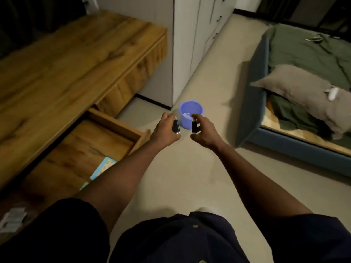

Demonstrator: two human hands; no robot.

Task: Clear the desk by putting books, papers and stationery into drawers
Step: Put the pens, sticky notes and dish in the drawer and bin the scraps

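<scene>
My left hand (164, 128) grips a short black pen-like object (175, 126), held above the floor. My right hand (204, 132) pinches a second black piece (194, 126), close beside the first. Both hands hover in front of a blue bin (191, 112) on the floor. To the left, the wooden desk (62, 69) has its top bare. Below it a drawer (89, 147) stands pulled out, with a light blue book (103, 167) lying inside near its front.
A white wardrobe (191, 44) stands behind the bin. A bed (303, 88) with green sheets and a grey pillow fills the right side. Some white papers (12, 219) lie at the lower left. Beige floor runs between desk and bed.
</scene>
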